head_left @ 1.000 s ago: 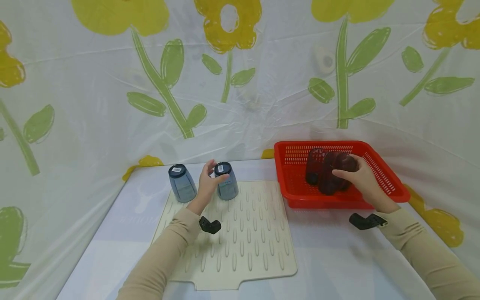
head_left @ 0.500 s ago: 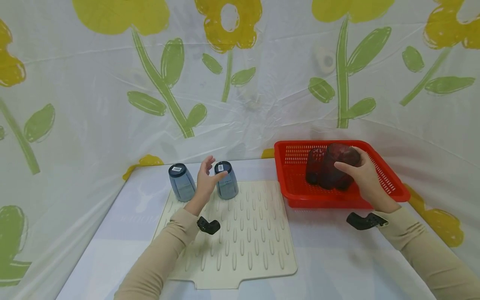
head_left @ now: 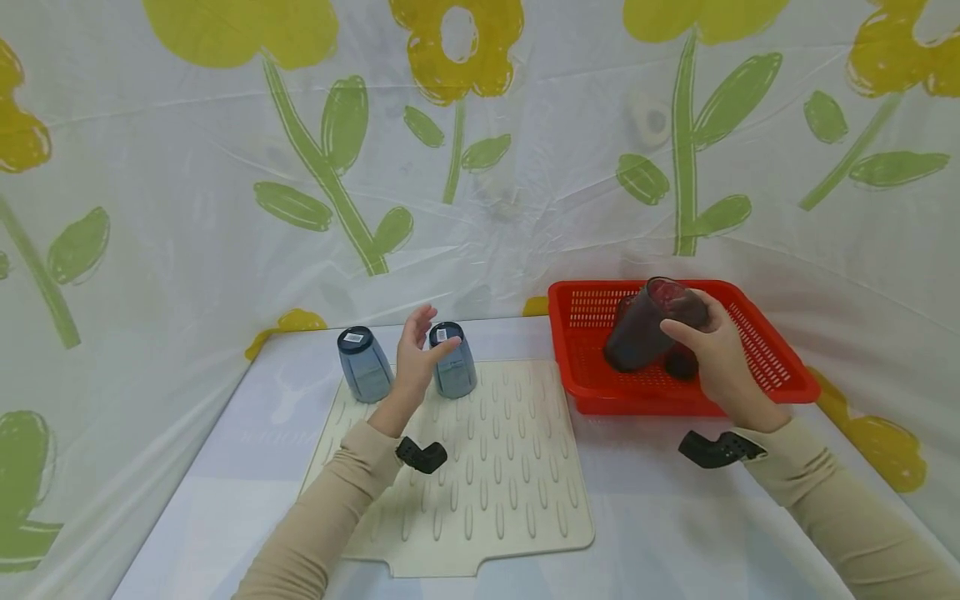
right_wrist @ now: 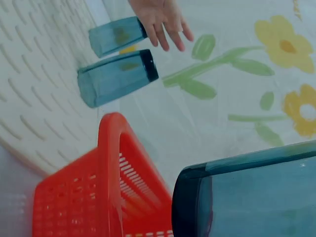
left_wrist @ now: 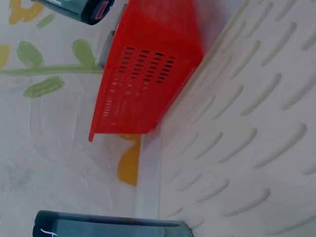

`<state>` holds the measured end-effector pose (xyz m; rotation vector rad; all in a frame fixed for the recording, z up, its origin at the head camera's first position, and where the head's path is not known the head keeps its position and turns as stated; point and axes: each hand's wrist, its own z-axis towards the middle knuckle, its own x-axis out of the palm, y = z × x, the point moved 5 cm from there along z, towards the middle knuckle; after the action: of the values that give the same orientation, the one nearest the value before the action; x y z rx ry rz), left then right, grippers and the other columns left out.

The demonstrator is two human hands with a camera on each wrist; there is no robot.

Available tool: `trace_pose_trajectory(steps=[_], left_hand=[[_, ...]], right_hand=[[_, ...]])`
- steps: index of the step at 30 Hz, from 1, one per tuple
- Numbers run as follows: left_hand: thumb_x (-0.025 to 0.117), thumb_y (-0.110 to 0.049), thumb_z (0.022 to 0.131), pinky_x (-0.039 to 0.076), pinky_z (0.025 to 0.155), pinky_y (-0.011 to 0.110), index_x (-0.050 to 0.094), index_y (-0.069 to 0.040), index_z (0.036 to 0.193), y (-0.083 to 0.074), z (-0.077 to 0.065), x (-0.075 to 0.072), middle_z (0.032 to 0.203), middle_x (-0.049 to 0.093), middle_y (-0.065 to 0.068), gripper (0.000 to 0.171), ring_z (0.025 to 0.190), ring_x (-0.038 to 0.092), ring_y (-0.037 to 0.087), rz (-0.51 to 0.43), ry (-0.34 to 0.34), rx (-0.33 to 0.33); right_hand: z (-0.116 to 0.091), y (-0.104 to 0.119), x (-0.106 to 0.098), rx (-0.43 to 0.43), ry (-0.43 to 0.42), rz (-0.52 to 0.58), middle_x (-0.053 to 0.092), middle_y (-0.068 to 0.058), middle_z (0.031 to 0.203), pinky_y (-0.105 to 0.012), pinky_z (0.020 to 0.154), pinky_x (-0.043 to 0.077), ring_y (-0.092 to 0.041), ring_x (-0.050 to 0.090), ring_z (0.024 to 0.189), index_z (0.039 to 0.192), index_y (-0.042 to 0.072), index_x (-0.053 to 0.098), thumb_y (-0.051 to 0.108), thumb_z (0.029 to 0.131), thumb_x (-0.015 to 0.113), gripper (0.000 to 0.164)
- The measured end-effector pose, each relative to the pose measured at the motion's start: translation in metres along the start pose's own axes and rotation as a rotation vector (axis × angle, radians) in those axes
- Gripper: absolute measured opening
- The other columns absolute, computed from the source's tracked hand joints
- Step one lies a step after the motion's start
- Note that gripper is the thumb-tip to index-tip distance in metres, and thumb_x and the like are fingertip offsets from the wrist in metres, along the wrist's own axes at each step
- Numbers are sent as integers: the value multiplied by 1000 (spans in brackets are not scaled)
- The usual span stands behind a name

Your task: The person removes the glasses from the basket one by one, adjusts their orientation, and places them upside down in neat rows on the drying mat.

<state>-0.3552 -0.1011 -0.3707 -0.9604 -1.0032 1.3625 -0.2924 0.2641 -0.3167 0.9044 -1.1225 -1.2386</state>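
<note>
My right hand (head_left: pixel 720 358) grips a bluish see-through drinking glass (head_left: pixel 637 333), tilted with its rim up and its base down to the left, over the red basket. In the right wrist view this held glass (right_wrist: pixel 256 192) fills the lower right corner. Part of another glass (head_left: pixel 681 364) shows below it in the basket. My left hand (head_left: pixel 418 358) is raised with fingers apart, beside an upside-down blue glass (head_left: pixel 455 367) on the cream ridged drying mat (head_left: pixel 480 483). To its left a second upside-down glass (head_left: pixel 365 367) stands at the mat's far left corner.
The red perforated plastic basket (head_left: pixel 600 404) stands right of the mat, at the back of the table. Behind it hangs a white sheet (head_left: pixel 525 225) with printed flowers. White table surface (head_left: pixel 660 517) shows in front of the basket.
My right hand has lifted the glass from among those in the basket, tipped it, and shifted slightly left with it. My left hand has barely moved.
</note>
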Motion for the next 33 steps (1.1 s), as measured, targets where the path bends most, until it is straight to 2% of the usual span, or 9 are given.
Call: trace_pose_trajectory(steps=[7,15,17,21,25,33], left_hand=[[66,2,79,22,110,41,33,-1,137,-7,-6,13,140,37,16,67,131,30,28,-50,66,28],[66,0,79,21,110,40,35,-3,137,-8,-15,29,139,38,17,65,131,29,28,-67,138,4],[64,2,80,20,111,39,34,-2,137,-14,-20,34,140,36,18,65,131,29,28,-69,168,-12],[65,1,80,20,111,41,33,-2,138,-11,-24,42,141,36,18,66,131,29,28,-78,219,-15],[68,-5,79,22,110,44,35,-4,137,-4,-27,48,139,38,18,66,130,32,29,-59,248,17],[69,-8,79,26,107,45,36,-5,136,1,-37,59,137,42,15,66,128,36,29,-14,310,-5]], right_hand=[[-4,-3,12,14,-8,-42,48,5,111,-11,81,43,-9,44,102,118,20,42,9,87,60,37],[-10,-8,25,22,15,-54,47,6,112,-10,82,43,-7,44,103,116,19,40,8,87,59,37],[-11,-9,29,20,25,-41,47,6,112,-11,81,45,-7,45,101,116,19,40,6,87,58,36],[-13,-12,35,0,47,-8,49,5,110,-12,80,46,-6,48,97,115,17,40,5,88,56,35],[-15,-14,42,-2,65,28,49,4,111,-13,81,46,-5,49,97,116,17,38,4,89,54,35],[-15,-21,53,42,51,-14,48,7,111,-15,82,44,-8,43,101,118,18,36,7,88,54,37]])
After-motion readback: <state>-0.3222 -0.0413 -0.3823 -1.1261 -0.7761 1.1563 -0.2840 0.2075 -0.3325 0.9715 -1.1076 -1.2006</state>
